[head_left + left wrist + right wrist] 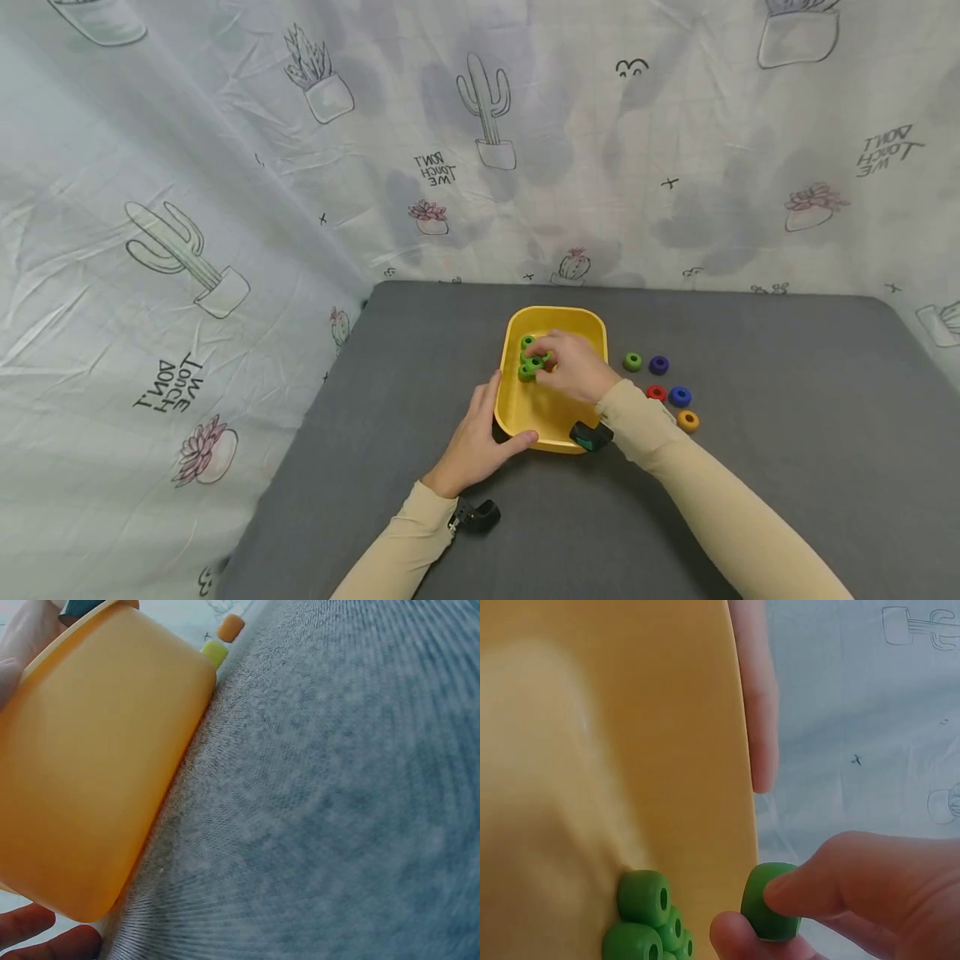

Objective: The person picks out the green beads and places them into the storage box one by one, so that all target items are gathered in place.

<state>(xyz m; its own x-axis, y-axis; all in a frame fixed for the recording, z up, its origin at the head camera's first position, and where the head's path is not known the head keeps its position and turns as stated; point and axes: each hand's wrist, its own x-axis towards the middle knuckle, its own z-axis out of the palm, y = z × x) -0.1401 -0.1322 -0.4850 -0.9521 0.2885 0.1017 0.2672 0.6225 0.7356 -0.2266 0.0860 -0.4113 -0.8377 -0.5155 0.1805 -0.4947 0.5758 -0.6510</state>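
Observation:
A yellow tray (536,412) lies on the grey table, with several green beads (639,898) grouped against its left wall. Over that group my right hand (576,367) pinches one green bead (759,904) between thumb and fingers; in the right wrist view this bead is apart from the others. My left hand (474,450) rests at the tray's near left corner, its straight fingers along the outer left wall and its thumb on the near rim. Left fingertips (56,946) also show beside the tray in the left wrist view.
Right of the tray lie a light green bead (632,362), a purple bead (651,367), a red bead (656,392), a blue bead (680,402) and an orange bead (682,424). The right sleeve (637,425) passes close to them. Printed cloth (525,208) hangs behind the table.

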